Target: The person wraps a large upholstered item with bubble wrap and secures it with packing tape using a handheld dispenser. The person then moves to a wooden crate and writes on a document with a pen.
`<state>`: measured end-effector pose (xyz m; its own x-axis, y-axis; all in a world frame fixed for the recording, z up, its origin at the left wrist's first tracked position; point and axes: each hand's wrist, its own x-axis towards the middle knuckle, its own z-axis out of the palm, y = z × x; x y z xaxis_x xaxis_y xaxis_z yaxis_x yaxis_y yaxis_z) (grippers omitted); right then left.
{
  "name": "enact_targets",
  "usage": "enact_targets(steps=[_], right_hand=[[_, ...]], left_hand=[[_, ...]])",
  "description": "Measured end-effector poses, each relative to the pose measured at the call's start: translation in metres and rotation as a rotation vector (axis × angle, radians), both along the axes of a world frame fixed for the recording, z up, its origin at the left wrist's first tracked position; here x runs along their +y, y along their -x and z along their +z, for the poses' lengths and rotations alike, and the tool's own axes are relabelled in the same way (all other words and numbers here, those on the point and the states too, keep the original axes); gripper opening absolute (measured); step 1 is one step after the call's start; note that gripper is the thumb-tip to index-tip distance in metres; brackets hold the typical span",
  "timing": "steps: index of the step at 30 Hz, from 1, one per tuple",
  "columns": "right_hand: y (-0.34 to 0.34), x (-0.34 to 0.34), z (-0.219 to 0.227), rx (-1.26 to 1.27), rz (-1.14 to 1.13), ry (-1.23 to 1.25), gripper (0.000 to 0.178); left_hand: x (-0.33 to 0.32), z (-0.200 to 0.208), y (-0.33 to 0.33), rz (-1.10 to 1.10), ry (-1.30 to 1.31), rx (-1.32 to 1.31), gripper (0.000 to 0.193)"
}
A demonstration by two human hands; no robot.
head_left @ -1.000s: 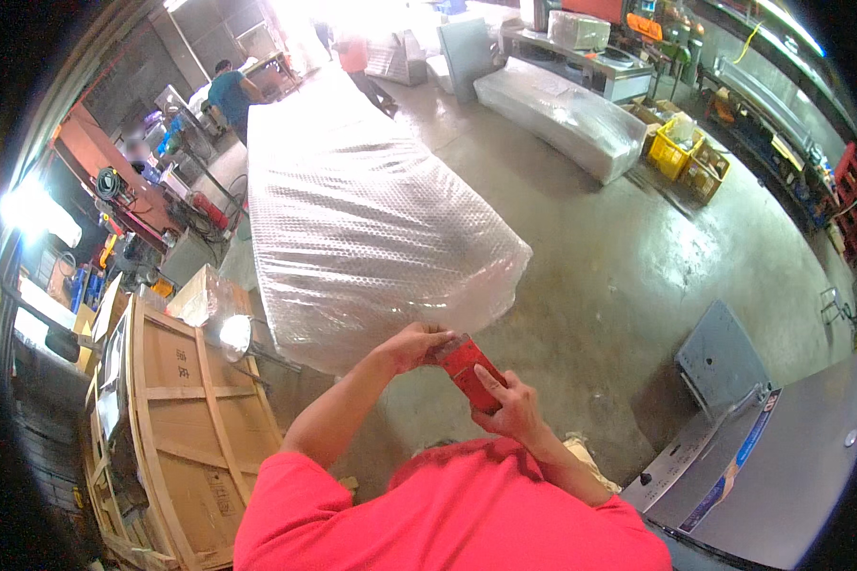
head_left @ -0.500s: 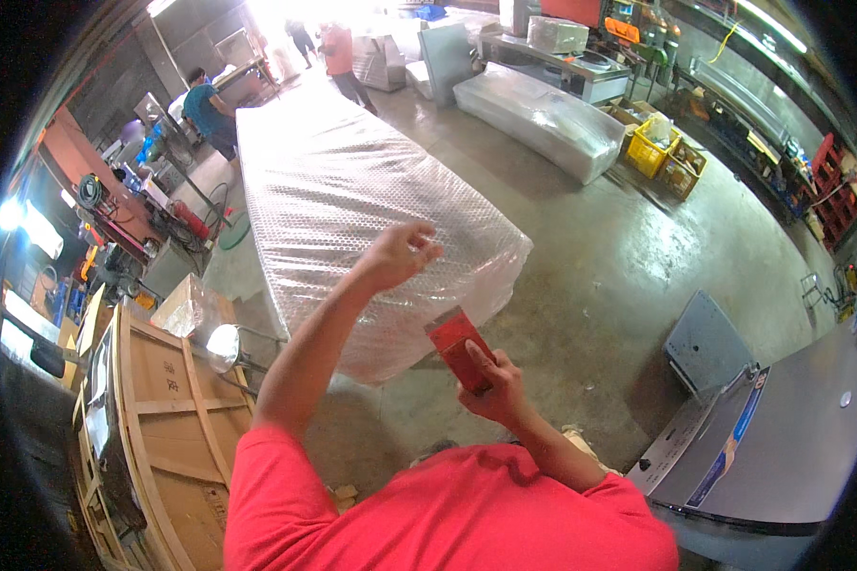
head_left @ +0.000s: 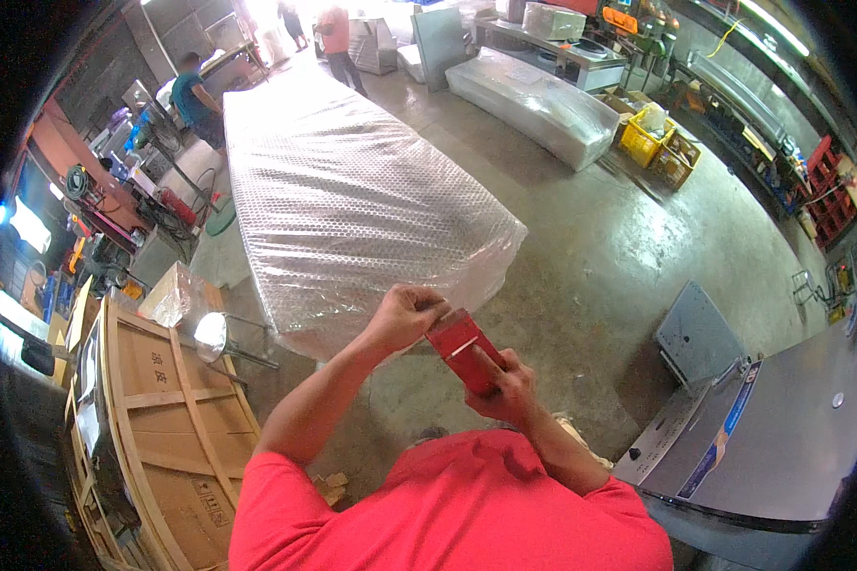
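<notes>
Red and flat-sided, a slim block [head_left: 460,348] sits in front of the person's chest, above the concrete floor [head_left: 581,285] and just short of the near end of a big bubble-wrapped bundle [head_left: 352,190]. The right hand [head_left: 505,388] holds its lower part, fingers wrapped around the side and thumb laid along the upper face. The left hand [head_left: 403,319] is at the other end, its fingers curled in to a narrow gap, tips at the darker strip on the block's top edge; whether they pinch that edge or merely rest against it cannot be told. The block's long axis runs slantwise, from the strip end at upper left, pointing toward the bundle, down to the right hand. Beyond the hands, the bundle's near edge closes off the space ahead and to the left. Further left stand a round-topped stool [head_left: 213,337] and a wood-framed carton [head_left: 176,428], both near the left arm. To the right, bare floor stretches between the bundle and a tilted grey panel [head_left: 693,331], with a large grey metal cabinet [head_left: 790,438] bounding the lower right.
</notes>
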<state>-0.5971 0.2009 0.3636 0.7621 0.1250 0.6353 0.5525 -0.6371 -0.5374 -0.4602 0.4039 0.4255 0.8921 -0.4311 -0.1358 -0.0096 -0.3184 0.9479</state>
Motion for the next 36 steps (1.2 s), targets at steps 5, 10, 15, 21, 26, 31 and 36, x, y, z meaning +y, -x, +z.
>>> enact_targets(steps=[5, 10, 15, 21, 26, 31, 36], right_hand=[[-0.038, 0.015, 0.023, 0.223, -0.111, -0.045, 0.077], [-0.090, 0.022, 0.034, 0.468, -0.051, 0.059, 0.084], [-0.068, 0.021, -0.012, 0.569, -0.012, 0.056, 0.087], [-0.042, 0.019, -0.096, 0.481, 0.010, 0.009, 0.086], [-0.042, 0.018, -0.127, 0.771, 0.050, 0.116, 0.070], [-0.079, 0.061, -0.152, 0.986, 0.051, 0.404, 0.050], [-0.044, 0.065, -0.165, 1.085, 0.117, 0.749, 0.049]], left_hand=[[-0.010, 0.017, -0.072, 0.075, -0.228, -0.356, 0.015], [0.008, 0.019, -0.138, 0.165, -0.991, -0.590, 0.024], [0.009, -0.026, -0.106, 0.262, -1.329, -0.884, 0.070], [0.011, -0.069, -0.025, -0.441, -1.280, -0.887, 0.072], [0.034, -0.178, -0.014, -0.516, -1.373, -1.096, 0.073], [0.043, -0.290, -0.024, -0.611, -1.682, -1.165, 0.070], [0.037, -0.322, -0.021, -0.777, -1.739, -1.114, 0.070]])
